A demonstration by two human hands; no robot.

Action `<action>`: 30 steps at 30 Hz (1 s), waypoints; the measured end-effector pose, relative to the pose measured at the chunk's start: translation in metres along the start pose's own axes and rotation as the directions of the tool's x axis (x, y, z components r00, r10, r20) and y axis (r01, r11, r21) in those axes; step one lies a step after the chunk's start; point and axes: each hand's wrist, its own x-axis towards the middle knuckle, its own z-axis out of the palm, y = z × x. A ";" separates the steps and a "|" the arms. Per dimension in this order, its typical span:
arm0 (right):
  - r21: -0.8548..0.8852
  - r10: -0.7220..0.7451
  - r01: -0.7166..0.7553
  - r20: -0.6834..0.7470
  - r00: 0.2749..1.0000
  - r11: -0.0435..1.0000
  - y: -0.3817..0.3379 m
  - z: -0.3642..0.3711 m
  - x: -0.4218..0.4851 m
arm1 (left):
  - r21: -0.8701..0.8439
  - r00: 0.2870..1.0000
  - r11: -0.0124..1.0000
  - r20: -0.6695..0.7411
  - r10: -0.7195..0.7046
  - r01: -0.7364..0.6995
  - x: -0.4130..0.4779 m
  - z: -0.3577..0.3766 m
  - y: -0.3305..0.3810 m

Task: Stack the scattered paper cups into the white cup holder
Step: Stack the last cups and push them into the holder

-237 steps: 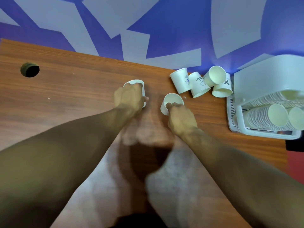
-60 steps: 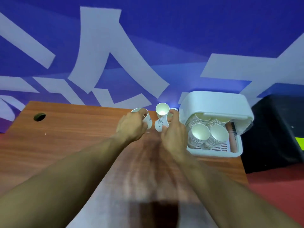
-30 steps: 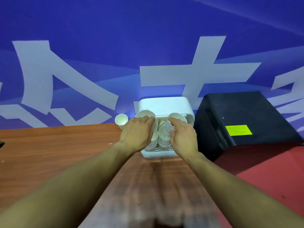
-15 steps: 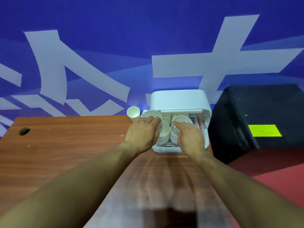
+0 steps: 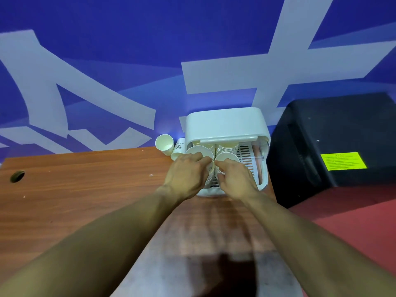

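Left hand (image 5: 188,174) is gripping a cup (image 5: 199,151), right hand (image 5: 234,179) another cup (image 5: 227,157), both sitting atop stacks in the holder (image 5: 225,125).

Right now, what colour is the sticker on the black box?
Bright yellow-green, on the black box; the sticker shows clearly in the head view.

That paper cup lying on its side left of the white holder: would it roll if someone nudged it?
Probably: the paper cup lies on its side on the table. Being tapered, it would likely curve. It looks thin, so likely light and crushable.

White cup holder (image 5: 225,125): stacked cups (image 5: 227,157); two cups (image 5: 164,142) outside.
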 end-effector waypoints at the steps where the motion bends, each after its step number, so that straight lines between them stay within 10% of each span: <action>1: 0.002 0.001 -0.001 -0.005 1.000 1.000 0.001 0.001 0.000 | 0.001 1.000 1.000 0.025 0.001 -0.001 0.001 0.003 0.000; 19: 0.018 0.052 -0.052 0.018 0.998 0.998 -0.006 0.002 0.002 | -0.139 0.952 0.989 0.307 0.002 0.043 0.006 0.033 -0.012; 26: 0.033 0.073 -0.067 -0.230 0.971 0.997 -0.033 0.005 0.009 | -0.504 0.971 0.853 -0.107 -0.216 0.135 -0.007 0.032 -0.031; 30: 0.074 -0.024 0.053 -0.345 0.938 0.996 -0.074 0.009 0.023 | -0.470 0.935 0.845 -0.099 -0.339 0.257 -0.015 0.026 -0.063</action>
